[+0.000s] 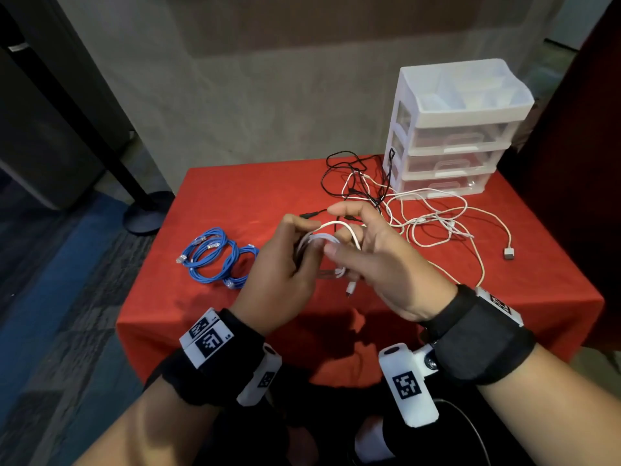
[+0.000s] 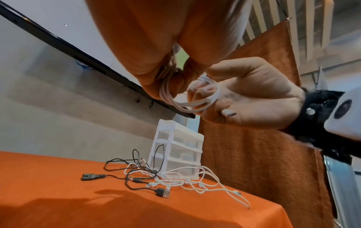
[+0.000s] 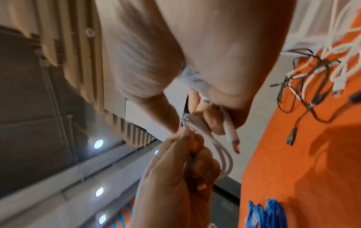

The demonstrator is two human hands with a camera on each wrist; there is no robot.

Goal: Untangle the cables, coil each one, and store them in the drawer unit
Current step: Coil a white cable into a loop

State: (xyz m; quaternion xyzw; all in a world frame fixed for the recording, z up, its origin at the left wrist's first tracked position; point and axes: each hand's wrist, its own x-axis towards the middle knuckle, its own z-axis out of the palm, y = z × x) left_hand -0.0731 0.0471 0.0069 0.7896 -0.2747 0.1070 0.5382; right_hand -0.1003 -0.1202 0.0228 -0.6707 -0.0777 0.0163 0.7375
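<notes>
While both hands curl round it | left hand [image 1: 279,280], right hand [image 1: 379,264] grip smooth round white cable coil [image 1: 322,240] | red cloth table [image 1: 235,196]

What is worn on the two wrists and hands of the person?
Both hands are bare. The left hand and right hand each have a wide black fabric wrist strap carrying a white camera housing with square black-and-white printed markers. No sleeves show.

Dim room — right wrist view motion-blurred, wide-angle edges warped, soft shadows.
</notes>
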